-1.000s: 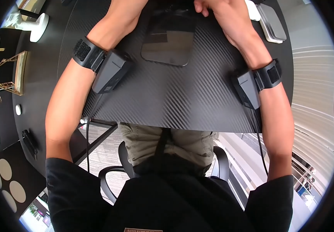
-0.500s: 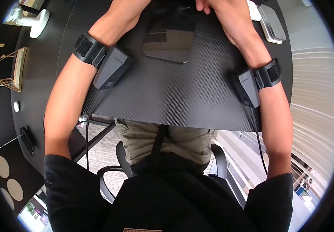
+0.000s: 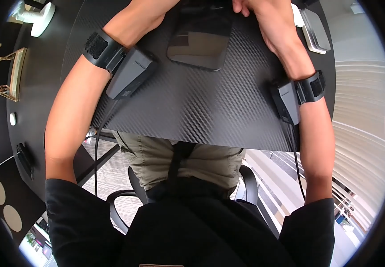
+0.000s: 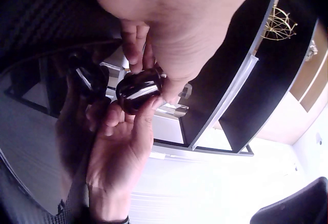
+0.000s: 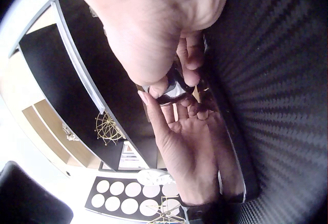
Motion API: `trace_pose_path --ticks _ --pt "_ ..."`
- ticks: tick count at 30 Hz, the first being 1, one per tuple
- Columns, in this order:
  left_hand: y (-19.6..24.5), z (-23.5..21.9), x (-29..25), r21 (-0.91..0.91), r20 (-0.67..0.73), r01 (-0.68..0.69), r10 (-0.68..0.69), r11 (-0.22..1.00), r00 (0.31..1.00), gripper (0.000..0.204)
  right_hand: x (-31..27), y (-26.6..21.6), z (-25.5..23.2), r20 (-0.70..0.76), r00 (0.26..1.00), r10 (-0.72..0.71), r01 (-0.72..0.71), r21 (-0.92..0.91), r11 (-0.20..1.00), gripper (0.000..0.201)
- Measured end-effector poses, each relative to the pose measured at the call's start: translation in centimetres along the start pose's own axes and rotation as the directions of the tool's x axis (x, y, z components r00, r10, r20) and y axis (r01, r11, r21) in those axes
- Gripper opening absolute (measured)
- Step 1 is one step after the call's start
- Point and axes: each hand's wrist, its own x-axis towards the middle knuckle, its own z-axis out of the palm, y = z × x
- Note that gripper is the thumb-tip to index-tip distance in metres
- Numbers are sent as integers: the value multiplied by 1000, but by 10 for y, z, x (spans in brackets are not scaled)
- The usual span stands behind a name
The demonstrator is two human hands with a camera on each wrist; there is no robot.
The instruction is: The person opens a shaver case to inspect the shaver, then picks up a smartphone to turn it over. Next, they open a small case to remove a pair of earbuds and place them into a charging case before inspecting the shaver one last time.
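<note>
Gripping a small, rounded, glossy black object [image 4: 139, 90] from both sides, the left hand [image 4: 179, 24] and right hand [image 4: 120, 157] meet at their fingertips. The left fingers and thumb are clamped on it; the right thumb presses its near edge in the left wrist view, with the right fingers curled round its other side. The object is between the two hands, beside a flat, glossy black slab with rounded corners [image 3: 201, 49] that mirrors it; whether they touch, I cannot tell. The slab lies on a black surface with a woven texture [image 3: 241, 111]. Each wrist wears a black strap with a dark grey box, the left box [image 3: 132, 73] and the right box [image 3: 288, 104]. Farther out, a flat, silver-grey rectangular case [image 3: 315, 31] lies beyond the right wrist; a white round-based stand [image 3: 43, 20] and an open, gold-coloured frame [image 3: 18, 75] are on the left.
</note>
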Motion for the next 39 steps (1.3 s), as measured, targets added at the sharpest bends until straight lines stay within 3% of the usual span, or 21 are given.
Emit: trace_pose_path --ticks 12,20,27,34,39 --pt "8 4 -2 16 -18 3 -2 1000 1000 31 -2 -3 0 26 1000 -8 10 -65 998 18" --pt "4 2 2 -200 -90 97 -117 975 989 39 1 2 -5 9 1000 -15 15 -24 1000 16" --pt "8 5 1 -175 -100 101 -119 979 988 40 0 1 -4 -6 1000 12 -12 37 999 16" --pt "10 6 1 -102 -119 119 -131 988 984 40 0 -3 -3 29 999 14 -12 -75 997 18" --pt "5 3 1 -39 -73 78 -81 996 994 36 0 0 -3 16 1000 17 -17 19 1000 19"
